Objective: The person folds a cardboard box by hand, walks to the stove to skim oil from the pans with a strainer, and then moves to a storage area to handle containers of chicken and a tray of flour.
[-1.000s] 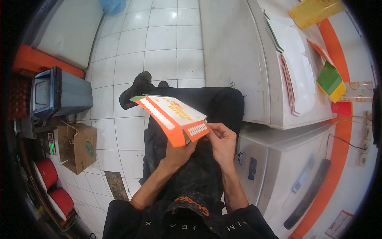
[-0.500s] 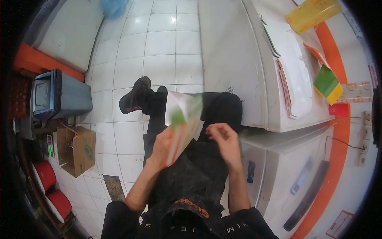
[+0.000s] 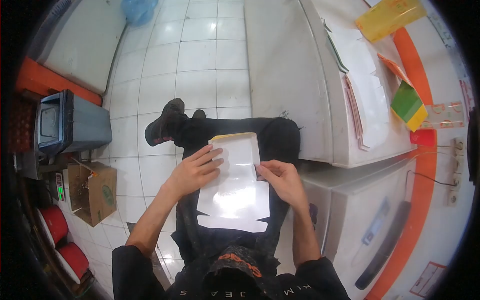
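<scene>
An unfolded carton sheet (image 3: 235,192) lies across my lap, its white inner side up and a yellow edge at its far end. My left hand (image 3: 197,172) rests on the sheet's left part with fingers apart. At the right edge, my right hand (image 3: 284,181) pinches the sheet between thumb and fingers. Black trousers and a dark apron are under the sheet.
More flat cartons (image 3: 367,90) lie on the white cabinet at the right, beside a green and yellow carton (image 3: 407,102) and a yellow roll (image 3: 390,19). At the left are a grey bin (image 3: 85,122), a cardboard box (image 3: 102,192) and red containers (image 3: 54,225).
The carton sheet has turned from its printed side to its white side and now lies spread on my lap. My left hand has moved onto it, and my right hand has taken its edge.
</scene>
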### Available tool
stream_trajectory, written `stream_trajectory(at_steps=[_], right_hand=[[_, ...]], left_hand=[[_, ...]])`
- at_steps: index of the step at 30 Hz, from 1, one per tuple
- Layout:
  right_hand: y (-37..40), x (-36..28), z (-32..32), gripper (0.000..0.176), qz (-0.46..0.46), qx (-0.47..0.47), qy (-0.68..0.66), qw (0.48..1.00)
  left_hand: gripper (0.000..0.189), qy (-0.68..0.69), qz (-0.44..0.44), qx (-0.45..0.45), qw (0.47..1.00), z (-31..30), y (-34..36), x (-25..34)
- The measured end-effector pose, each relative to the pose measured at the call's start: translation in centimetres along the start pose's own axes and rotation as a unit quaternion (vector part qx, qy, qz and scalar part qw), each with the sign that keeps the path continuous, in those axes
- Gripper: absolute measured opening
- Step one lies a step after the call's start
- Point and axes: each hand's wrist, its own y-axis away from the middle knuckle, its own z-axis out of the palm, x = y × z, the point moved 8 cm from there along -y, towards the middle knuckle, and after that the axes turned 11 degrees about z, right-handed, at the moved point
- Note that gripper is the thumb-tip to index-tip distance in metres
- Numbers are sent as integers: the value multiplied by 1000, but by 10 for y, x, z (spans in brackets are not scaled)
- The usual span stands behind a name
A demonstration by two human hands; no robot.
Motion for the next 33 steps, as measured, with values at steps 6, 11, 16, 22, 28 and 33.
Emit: stream_trajectory(at_steps=[6, 11, 16, 22, 28, 33], right_hand=[[-8, 27, -4, 26, 15, 58, -12, 998], [-2, 27, -6, 18, 9, 49, -80, 996], [5, 31, 2, 15, -4, 96, -110, 989], [22, 22, -2, 14, -33, 169, -100, 980], [58, -50, 25, 19, -274, 257, 155, 914], [65, -84, 53, 24, -390, 238, 163, 874]], left_hand=[[9, 1, 16, -15, 1000, 6, 2, -6], [19, 137, -28, -65, 988, 6, -10, -23], [37, 183, -119, -5, 976, -12, -45, 0], [55, 96, -141, -33, 985, 8, -49, 19], [31, 308, -375, 136, 864, -14, -39, 12], [19, 312, -414, 270, 811, -46, -21, 13]])
